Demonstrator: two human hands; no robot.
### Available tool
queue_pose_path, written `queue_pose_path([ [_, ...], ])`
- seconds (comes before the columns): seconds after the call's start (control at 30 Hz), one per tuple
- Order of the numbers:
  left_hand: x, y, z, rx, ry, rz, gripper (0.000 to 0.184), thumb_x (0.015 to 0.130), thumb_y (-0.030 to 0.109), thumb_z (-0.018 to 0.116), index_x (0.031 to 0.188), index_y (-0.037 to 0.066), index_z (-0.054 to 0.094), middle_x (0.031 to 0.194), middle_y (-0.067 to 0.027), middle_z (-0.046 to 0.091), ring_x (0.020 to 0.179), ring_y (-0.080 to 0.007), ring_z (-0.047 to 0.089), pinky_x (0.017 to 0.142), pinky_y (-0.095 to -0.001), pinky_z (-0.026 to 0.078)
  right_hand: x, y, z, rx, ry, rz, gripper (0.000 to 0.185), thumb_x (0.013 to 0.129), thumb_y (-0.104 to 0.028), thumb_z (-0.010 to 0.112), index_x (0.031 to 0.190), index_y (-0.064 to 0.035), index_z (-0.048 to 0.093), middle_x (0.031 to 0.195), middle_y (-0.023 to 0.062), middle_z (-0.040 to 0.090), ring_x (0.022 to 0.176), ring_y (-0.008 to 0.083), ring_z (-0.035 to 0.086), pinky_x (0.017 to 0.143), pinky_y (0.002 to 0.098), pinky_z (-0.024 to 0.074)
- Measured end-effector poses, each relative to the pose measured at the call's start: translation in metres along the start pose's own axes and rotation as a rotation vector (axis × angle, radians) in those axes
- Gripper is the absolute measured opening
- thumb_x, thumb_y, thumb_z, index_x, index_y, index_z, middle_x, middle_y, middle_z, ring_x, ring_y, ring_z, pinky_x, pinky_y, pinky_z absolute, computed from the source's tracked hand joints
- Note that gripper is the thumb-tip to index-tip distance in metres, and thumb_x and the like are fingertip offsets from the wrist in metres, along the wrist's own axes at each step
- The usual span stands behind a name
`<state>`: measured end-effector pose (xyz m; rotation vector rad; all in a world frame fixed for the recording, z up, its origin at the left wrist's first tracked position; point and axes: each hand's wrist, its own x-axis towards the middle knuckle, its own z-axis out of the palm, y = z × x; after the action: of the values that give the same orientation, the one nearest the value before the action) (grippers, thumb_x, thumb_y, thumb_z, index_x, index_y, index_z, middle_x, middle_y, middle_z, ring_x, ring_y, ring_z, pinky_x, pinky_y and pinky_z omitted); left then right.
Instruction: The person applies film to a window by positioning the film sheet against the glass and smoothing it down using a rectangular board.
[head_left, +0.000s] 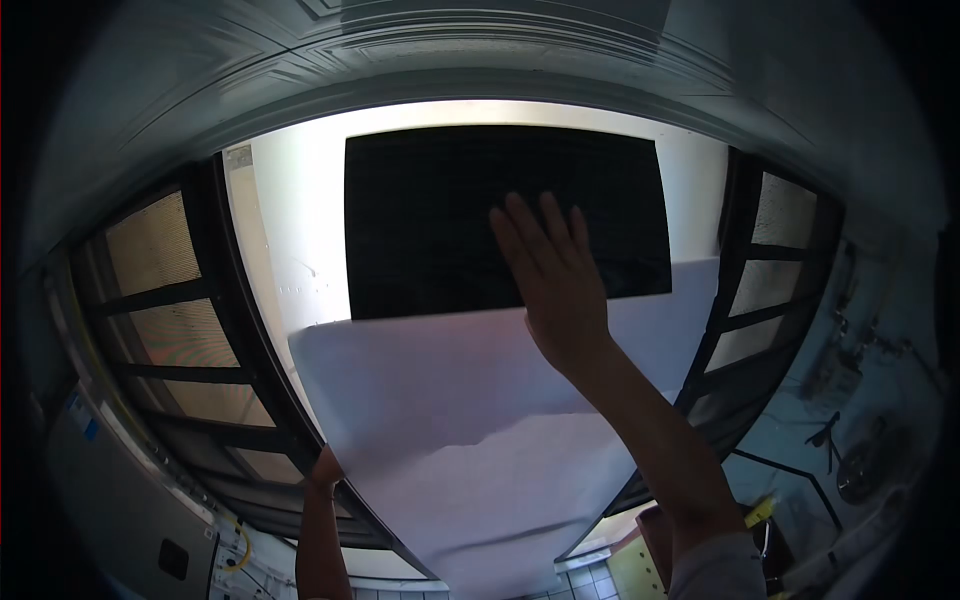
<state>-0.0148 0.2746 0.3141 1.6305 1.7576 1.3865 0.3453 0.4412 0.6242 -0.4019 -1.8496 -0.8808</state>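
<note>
Left hand [325,468] — fingers hidden, grip untellable — is at the pale sheet's [410,385] left edge; the sheet, apparently unsettled, hangs rumpled below the right hand [562,280], spread over the dark panel [430,220], seemingly placed. Behind: bright white surface [300,215]; barred frames [265,340] flank both hands; floor tiles [590,580] below.

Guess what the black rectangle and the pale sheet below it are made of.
Black rectangle: possibly card or film, matte-looking, since it shows hardly any reflection.
Pale sheet: perhaps paper or thin plastic, fairly smooth, judging by its soft ripples.
</note>
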Motion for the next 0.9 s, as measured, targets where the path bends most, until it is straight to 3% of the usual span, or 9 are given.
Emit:
queue_pose_path([
  [0.1, -0.002, 0.011, 0.001, -0.151, 0.007, -0.116, 0.042, 0.092, 0.010, 0.065, 0.131, 0.000, 0.053, 0.123, -0.0106, 0.062, 0.115, -0.0229, 0.058, 0.100, -0.0358, 0.046, 0.018, 0.003, 0.006, -0.021, 0.053, 0.006, 0.061, 0.085, 0.004, 0.060, 0.143, -0.0055, 0.045, 0.146, 0.0148, 0.046, 0.135, 0.0393, 0.043, 0.113, 0.0574, 0.0328],
  [0.2, 0.000, 0.020, 0.000, 0.253, -0.027, 0.032, 0.039, 0.092, 0.013, 0.064, 0.129, 0.001, 0.055, 0.124, -0.0104, 0.063, 0.112, -0.0223, 0.060, 0.099, -0.0349, 0.047, 0.023, 0.006, 0.008, -0.045, 0.076, -0.001, 0.060, 0.085, 0.004, 0.060, 0.143, -0.0064, 0.046, 0.145, 0.0139, 0.047, 0.135, 0.0383, 0.044, 0.114, 0.0567, 0.0330],
  [0.3, 0.005, 0.016, 0.003, 0.222, -0.006, 0.102, 0.032, 0.092, 0.013, 0.064, 0.121, -0.001, 0.059, 0.113, -0.0111, 0.067, 0.103, -0.0218, 0.063, 0.091, -0.0337, 0.051, 0.025, 0.010, 0.014, -0.054, 0.093, -0.013, 0.059, 0.086, 0.003, 0.059, 0.142, -0.0072, 0.047, 0.146, 0.0126, 0.047, 0.135, 0.0370, 0.044, 0.114, 0.0564, 0.0329],
  [0.4, 0.005, 0.023, 0.006, 0.050, -0.033, 0.038, 0.033, 0.092, 0.013, 0.064, 0.122, -0.001, 0.059, 0.114, -0.0111, 0.067, 0.103, -0.0225, 0.063, 0.092, -0.0336, 0.050, 0.022, 0.011, 0.013, -0.046, 0.111, -0.020, 0.058, 0.087, 0.001, 0.059, 0.142, -0.0081, 0.048, 0.147, 0.0112, 0.047, 0.136, 0.0361, 0.043, 0.114, 0.0563, 0.0325],
  [0.5, 0.006, 0.031, 0.004, 0.185, -0.059, 0.073, 0.034, 0.092, 0.014, 0.064, 0.123, 0.000, 0.059, 0.115, -0.0106, 0.067, 0.103, -0.0233, 0.063, 0.093, -0.0341, 0.050, 0.008, -0.002, 0.003, -0.069, 0.069, -0.044, 0.055, 0.087, -0.001, 0.060, 0.141, -0.0084, 0.050, 0.149, 0.0100, 0.046, 0.138, 0.0352, 0.043, 0.114, 0.0560, 0.0319],
  [0.63, 0.009, 0.004, 0.002, 0.431, -0.087, 0.161, 0.036, 0.094, 0.020, 0.063, 0.125, 0.003, 0.059, 0.122, -0.0096, 0.065, 0.112, -0.0226, 0.060, 0.098, -0.0328, 0.046, -0.030, -0.041, 0.007, -0.013, -0.007, -0.108, 0.053, 0.086, -0.003, 0.060, 0.138, -0.0070, 0.054, 0.149, 0.0111, 0.046, 0.137, 0.0364, 0.043, 0.114, 0.0563, 0.0323],
  [0.67, 0.007, 0.027, 0.002, 0.325, -0.103, -0.008, 0.037, 0.095, 0.022, 0.062, 0.127, 0.004, 0.058, 0.124, -0.0094, 0.064, 0.116, -0.0229, 0.057, 0.101, -0.0324, 0.045, -0.034, -0.050, 0.013, 0.007, -0.024, -0.125, 0.052, 0.086, -0.003, 0.060, 0.137, -0.0064, 0.054, 0.149, 0.0117, 0.046, 0.137, 0.0370, 0.043, 0.113, 0.0564, 0.0323],
  [0.9, 0.009, 0.018, 0.002, 0.373, -0.102, 0.123, 0.042, 0.094, 0.023, 0.063, 0.131, 0.006, 0.055, 0.128, -0.0092, 0.061, 0.121, -0.0249, 0.055, 0.105, -0.0352, 0.043, 0.028, -0.078, 0.022, 0.005, 0.064, -0.057, 0.052, 0.086, -0.006, 0.062, 0.137, -0.0034, 0.053, 0.144, 0.0150, 0.049, 0.133, 0.0399, 0.045, 0.113, 0.0570, 0.0330],
])
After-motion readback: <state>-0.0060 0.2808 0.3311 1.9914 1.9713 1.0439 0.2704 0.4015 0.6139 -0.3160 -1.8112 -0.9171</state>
